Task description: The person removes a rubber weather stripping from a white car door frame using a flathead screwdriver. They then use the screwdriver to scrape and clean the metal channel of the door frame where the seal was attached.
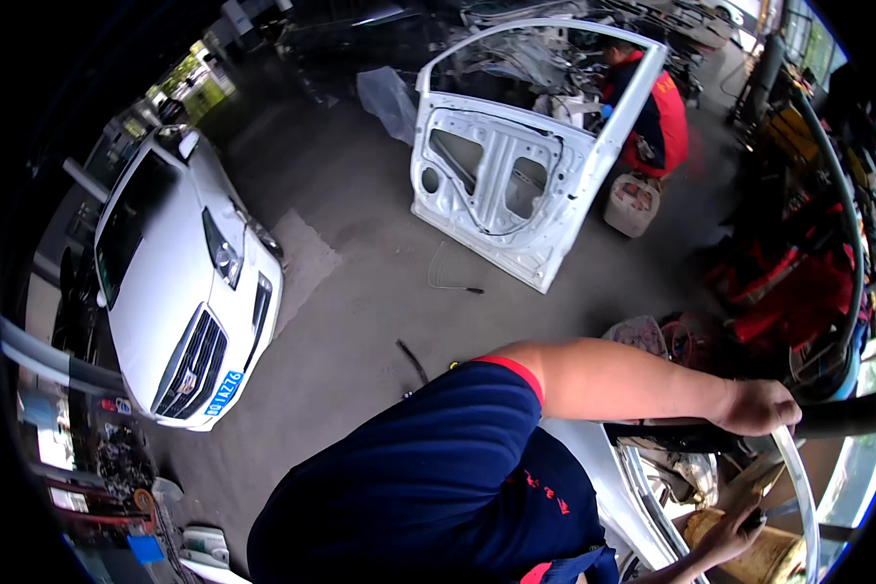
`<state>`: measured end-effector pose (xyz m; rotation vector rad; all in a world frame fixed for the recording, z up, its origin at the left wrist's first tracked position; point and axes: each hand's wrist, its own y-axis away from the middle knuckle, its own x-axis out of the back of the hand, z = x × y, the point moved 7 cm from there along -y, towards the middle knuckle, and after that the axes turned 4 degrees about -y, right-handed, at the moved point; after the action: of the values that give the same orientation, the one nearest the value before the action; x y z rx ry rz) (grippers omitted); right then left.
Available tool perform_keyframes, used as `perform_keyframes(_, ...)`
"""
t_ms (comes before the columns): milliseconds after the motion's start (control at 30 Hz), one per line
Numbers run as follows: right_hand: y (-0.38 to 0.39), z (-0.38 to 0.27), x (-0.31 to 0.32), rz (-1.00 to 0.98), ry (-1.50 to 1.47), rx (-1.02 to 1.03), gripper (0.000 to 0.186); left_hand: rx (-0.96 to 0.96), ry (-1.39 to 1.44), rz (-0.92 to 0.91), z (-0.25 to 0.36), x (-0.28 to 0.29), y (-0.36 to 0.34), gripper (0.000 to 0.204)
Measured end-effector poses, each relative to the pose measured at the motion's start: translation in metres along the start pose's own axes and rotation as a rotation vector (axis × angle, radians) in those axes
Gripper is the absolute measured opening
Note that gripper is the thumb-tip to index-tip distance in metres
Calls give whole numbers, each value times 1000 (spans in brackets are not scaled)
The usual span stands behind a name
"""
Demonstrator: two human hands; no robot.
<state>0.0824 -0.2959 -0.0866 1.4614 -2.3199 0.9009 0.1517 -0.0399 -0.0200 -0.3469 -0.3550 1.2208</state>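
Observation:
My left hand (761, 407) is closed on the upper end of a long, curved pale metallic strip (801, 477) at the lower right. Below it, my right hand (728, 537) has curled fingers around a small dark item that I cannot make out. Beside my hands are a silver car panel (613, 487) with inner metal framing and a dirty yellow drum (711, 530). My forearm and navy sleeve cover part of the panel.
A white door shell (584, 185) stands upright, with a crouching co-worker (657, 122) behind it near a plastic bucket (633, 214). A white car (161, 302) is at left. A hose (411, 360) lies on the floor. Red cloths (779, 273) and equipment crowd the right.

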Motion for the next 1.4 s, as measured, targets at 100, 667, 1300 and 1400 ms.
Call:
perform_keyframes(100,16,-34,-21,88,-202,83,26,-62,-108,-36,3,20,7,43)
perform_keyframes(667,-77,-50,19,-249,205,474,16,342,391,-170,-1,30,16,55)
perform_keyframes(1300,-59,17,37,-33,-1402,132,44,339,396,-209,-12,24,5,60)
perform_keyframes(1400,-58,23,-18,94,-2008,-68,33,361,411,-180,-9,27,13,60)
